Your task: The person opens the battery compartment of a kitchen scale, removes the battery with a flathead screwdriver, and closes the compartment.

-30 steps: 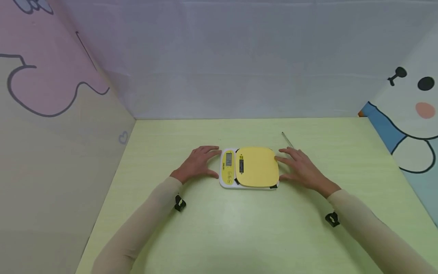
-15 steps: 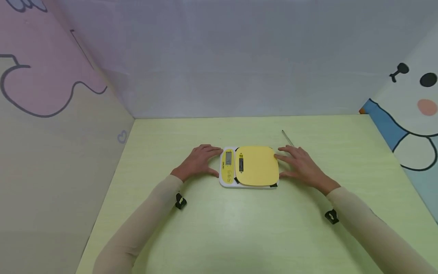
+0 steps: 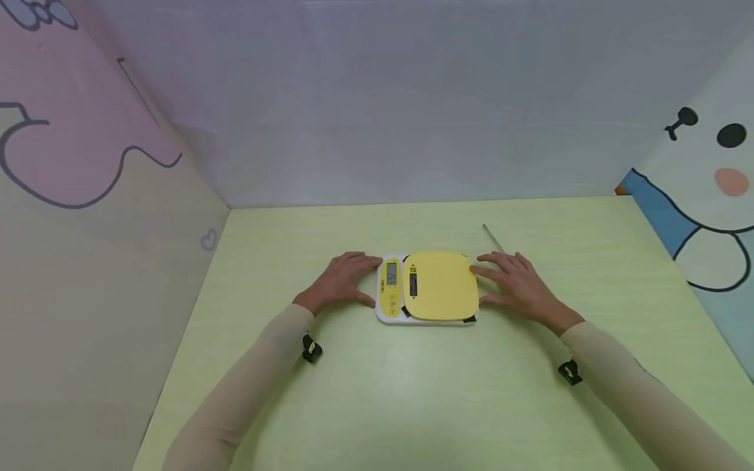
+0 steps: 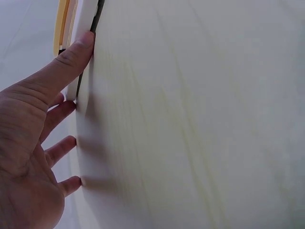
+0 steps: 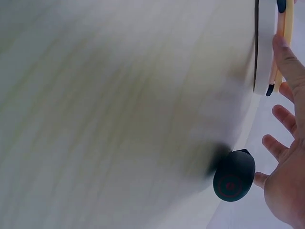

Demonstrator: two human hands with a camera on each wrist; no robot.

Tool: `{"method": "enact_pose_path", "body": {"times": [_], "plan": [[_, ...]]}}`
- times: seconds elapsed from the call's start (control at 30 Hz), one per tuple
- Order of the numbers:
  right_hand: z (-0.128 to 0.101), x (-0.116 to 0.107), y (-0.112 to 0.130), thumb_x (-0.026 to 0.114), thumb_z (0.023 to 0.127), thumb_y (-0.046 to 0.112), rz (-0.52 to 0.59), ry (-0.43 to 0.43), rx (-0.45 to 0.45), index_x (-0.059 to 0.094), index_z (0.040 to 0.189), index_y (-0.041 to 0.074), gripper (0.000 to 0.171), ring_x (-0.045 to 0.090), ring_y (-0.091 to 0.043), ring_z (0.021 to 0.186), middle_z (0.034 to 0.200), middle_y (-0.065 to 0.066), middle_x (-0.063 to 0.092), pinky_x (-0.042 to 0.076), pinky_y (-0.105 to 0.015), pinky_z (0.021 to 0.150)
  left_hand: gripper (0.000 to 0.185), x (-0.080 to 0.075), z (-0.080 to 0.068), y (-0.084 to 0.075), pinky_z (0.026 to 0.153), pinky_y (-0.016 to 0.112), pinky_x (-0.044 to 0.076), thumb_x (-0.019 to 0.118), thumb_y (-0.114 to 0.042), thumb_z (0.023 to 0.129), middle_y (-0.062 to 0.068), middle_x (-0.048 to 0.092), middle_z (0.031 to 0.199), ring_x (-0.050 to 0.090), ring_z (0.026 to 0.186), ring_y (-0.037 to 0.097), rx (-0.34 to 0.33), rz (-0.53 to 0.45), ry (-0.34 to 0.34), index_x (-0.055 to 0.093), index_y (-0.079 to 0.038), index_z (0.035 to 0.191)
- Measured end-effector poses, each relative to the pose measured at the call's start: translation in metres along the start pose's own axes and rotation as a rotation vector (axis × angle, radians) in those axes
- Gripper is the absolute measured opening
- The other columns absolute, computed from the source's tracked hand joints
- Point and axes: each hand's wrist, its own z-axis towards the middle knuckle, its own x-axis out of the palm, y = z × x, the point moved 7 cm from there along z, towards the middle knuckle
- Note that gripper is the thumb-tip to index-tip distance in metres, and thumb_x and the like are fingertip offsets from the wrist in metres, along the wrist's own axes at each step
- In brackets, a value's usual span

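1. With fingers spread and nearly straight, the left hand (image 3: 341, 281) lies flat on the desk (image 3: 412, 392), thumb and fingertips touching the white left edge of the kitchen scale (image 3: 427, 288); nothing is clasped. The left wrist view shows the thumb (image 4: 71, 57) pressed along the white rim.
2. The right hand (image 3: 515, 284) mirrors it at the scale's 3 o'clock side, fingers extended, tips against the yellow platter (image 3: 442, 284); it steadies, not grips.
3. Location: the scale sits flat at desk centre, between both hands, platter bare.
4. Progress, judged: the scale appears placed and squared, and its display (image 3: 391, 275) shows digits, unreadable here. No load is on it; any weighing seems not yet begun.
5. Orientation: long axis runs 9-to-3 o'clock; display end faces 9, platter end faces 3.
6. Outward: a thin metal rod (image 3: 493, 239) lies at 1 o'clock, just beyond the right fingers, apart from the scale.
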Motion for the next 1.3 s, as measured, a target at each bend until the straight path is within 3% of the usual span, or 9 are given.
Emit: {"method": "enact_pose_path", "body": {"times": [0.43, 0.73, 0.97, 1.3], "plan": [[0.005, -0.002, 0.002, 0.082, 0.075, 0.033, 0.049, 0.040, -0.011, 0.058, 0.135, 0.012, 0.069, 0.044, -0.037, 0.127, 0.135, -0.015, 0.051, 0.025, -0.073, 0.101, 0.097, -0.003, -0.008, -0.001, 0.114, 0.053, 0.029, 0.082, -0.060, 0.066, -0.001, 0.047, 0.150, 0.036, 0.143, 0.027, 0.008, 0.004, -0.021, 0.046, -0.021, 0.147], [0.005, -0.010, 0.004, 0.086, 0.069, 0.028, 0.080, -0.025, -0.067, 0.064, 0.129, 0.010, 0.065, 0.051, -0.036, 0.116, 0.128, -0.016, 0.056, 0.030, -0.072, 0.096, 0.069, -0.011, -0.016, -0.011, 0.107, 0.050, 0.039, 0.084, -0.051, 0.068, -0.002, 0.059, 0.137, 0.049, 0.131, 0.022, 0.107, -0.027, -0.147, 0.067, -0.019, 0.127], [0.003, -0.023, 0.010, 0.088, 0.061, 0.020, 0.108, -0.122, -0.145, 0.072, 0.116, 0.006, 0.059, 0.056, -0.034, 0.095, 0.120, -0.018, 0.060, 0.038, -0.053, 0.085, 0.055, -0.013, -0.024, -0.016, 0.100, 0.047, 0.044, 0.084, -0.045, 0.070, -0.004, 0.066, 0.126, 0.056, 0.121, 0.020, 0.169, -0.073, -0.222, 0.073, -0.019, 0.117], [-0.001, -0.031, 0.014, 0.088, 0.056, 0.007, 0.187, -0.194, -0.200, 0.076, 0.108, 0.006, 0.053, 0.053, -0.022, 0.087, 0.113, -0.017, 0.061, 0.037, -0.038, 0.078, 0.046, -0.017, -0.032, -0.018, 0.098, 0.043, 0.045, 0.084, -0.040, 0.073, -0.006, 0.069, 0.118, 0.059, 0.112, 0.015, 0.185, -0.201, -0.281, 0.075, -0.020, 0.114]]}}
